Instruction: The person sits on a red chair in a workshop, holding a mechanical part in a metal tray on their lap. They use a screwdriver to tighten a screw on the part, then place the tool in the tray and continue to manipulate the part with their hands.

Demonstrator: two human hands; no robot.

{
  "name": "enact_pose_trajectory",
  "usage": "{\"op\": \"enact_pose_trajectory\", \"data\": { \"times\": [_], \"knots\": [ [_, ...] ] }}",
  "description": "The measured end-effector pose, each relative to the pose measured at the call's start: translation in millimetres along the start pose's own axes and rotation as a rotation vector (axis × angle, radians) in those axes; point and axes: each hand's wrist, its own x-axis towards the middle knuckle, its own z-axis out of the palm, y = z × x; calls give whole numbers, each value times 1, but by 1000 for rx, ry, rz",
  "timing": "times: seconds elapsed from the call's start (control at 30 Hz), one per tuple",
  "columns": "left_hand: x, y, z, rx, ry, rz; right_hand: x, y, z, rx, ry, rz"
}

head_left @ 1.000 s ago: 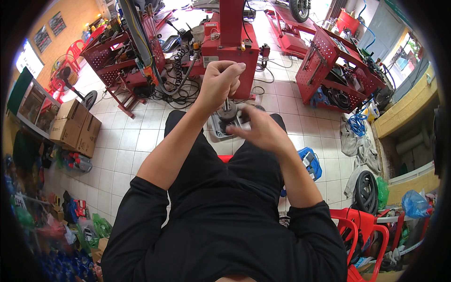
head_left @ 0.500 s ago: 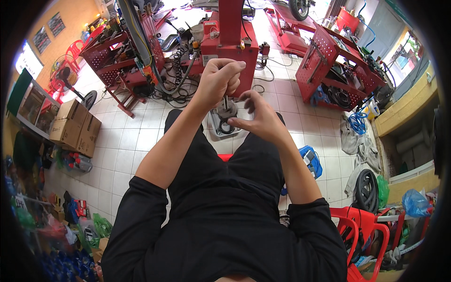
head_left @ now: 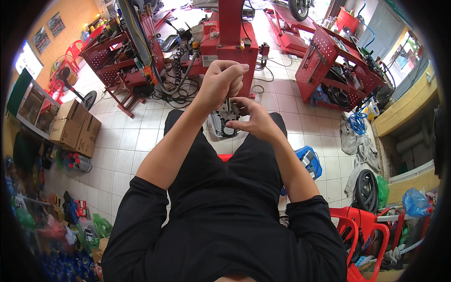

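Note:
My left hand [head_left: 224, 83] is closed in a fist on an upright metal rod [head_left: 229, 105], which runs down from it to a round, notched metal part [head_left: 223, 115]. My right hand [head_left: 245, 116] is beside that part, thumb and curled fingers apart around its right side; I cannot tell whether they touch it. Beneath is a shallow metal tray [head_left: 216, 130] between my knees, partly hidden by my hands and the part. A patch of red seat [head_left: 224, 157] shows between my thighs.
Ahead stands a red machine [head_left: 233, 44] with hoses and cables, flanked by red tool carts [head_left: 319, 66]. At left are cardboard boxes [head_left: 75, 128]. At right are a blue case [head_left: 309, 163], coiled blue hose [head_left: 358, 123], black tyres [head_left: 366, 190] and red chairs [head_left: 353, 221].
My right hand has moved in toward the metal part, its fingers reaching further left around it. My left fist has stayed at nearly the same place on the rod.

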Motion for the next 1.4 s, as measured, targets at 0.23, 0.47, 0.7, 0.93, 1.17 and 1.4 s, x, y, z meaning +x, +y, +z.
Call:
{"op": "enact_pose_trajectory", "data": {
  "times": [0.23, 0.47, 0.7, 0.93, 1.17, 1.4],
  "knots": [
    [1, -6, -5, -38, 97, 86, -15, -44, -9, -203, -118, 155],
    [6, -5, -9, 0, 98, 112, -36, -77, -22, 189, -951, 34],
    [3, 1, -11, -14, 59, 75, -11, -43, -18, -182, 41, 121],
    [3, 3, -1, -41, -32, 5, -1, -4, -4, -105, 44, -123],
    [1, 3, -3, -34, -39, 6, 1, -1, 4, -26, 20, -12],
    [3, 2, -5, -38, -16, 38, 2, 0, 7, -2, 76, -26]
  ]
}}
